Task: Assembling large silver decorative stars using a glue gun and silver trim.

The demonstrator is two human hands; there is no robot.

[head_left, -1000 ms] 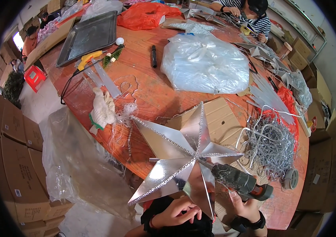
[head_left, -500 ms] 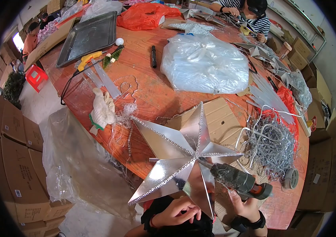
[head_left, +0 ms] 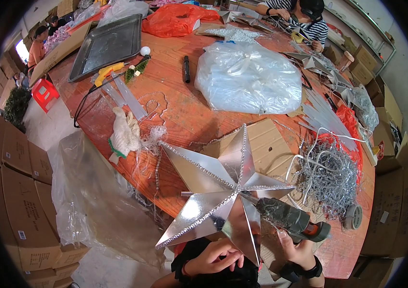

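Well to the left of your fingers, stacked brown cardboard cartons (head_left: pixel 12 192) stand on the floor, one bearing a small white label with dark marks, and a big clear plastic bag (head_left: pixel 98 201) slumps against the edge of the round reddish wooden worktop (head_left: pixel 189 110). Your left hand (head_left: pixel 213 257) curls its fingers (head_left: pixel 230 247) around the lower point of the large silver five-pointed foil star with glittery ridge trim (head_left: pixel 218 199), which hovers above the near edge of the worktop, just over your lap. Judge it light, hollow and thin-skinned: the flat faces would dent under a squeeze and the shiny foil may slip, so hold it by a point or along the stiffer trimmed ridges, gently. Just right of those fingers, your right hand (head_left: pixel 295 249) is clenched on the handle of a dark glue gun with an orange grip (head_left: pixel 290 221), its nozzle touching the star near the centre. Beyond the star lies a flat piece of brown corrugated cardboard (head_left: pixel 261 144); farther up, a bulging knotted clear plastic sack (head_left: pixel 247 79) and an orange plastic bag (head_left: pixel 175 21). Right of the gun sits a tangle of silver wire garland (head_left: pixel 328 175), then more brown cartons (head_left: pixel 401 206).
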